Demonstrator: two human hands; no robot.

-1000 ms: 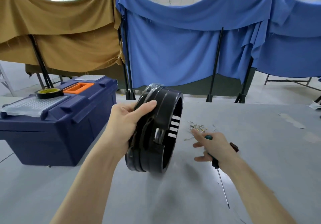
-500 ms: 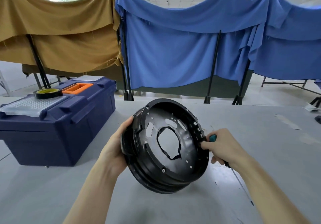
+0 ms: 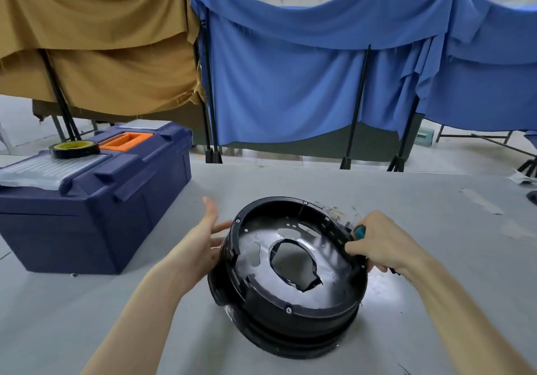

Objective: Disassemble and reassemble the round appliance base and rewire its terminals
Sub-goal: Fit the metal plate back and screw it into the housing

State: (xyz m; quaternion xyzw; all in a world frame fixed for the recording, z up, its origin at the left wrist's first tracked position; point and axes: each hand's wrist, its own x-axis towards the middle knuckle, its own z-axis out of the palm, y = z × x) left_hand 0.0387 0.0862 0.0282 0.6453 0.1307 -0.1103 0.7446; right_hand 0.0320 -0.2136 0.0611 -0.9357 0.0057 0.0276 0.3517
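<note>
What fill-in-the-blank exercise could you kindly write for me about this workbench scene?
1. The roll of tape sits on top of the dark blue ____.
2. The ____ hand grips the screwdriver at the rim of the round base.
3. The round base lies on the grey table with its open side facing ____.
Missing words: toolbox; right; up.
</note>
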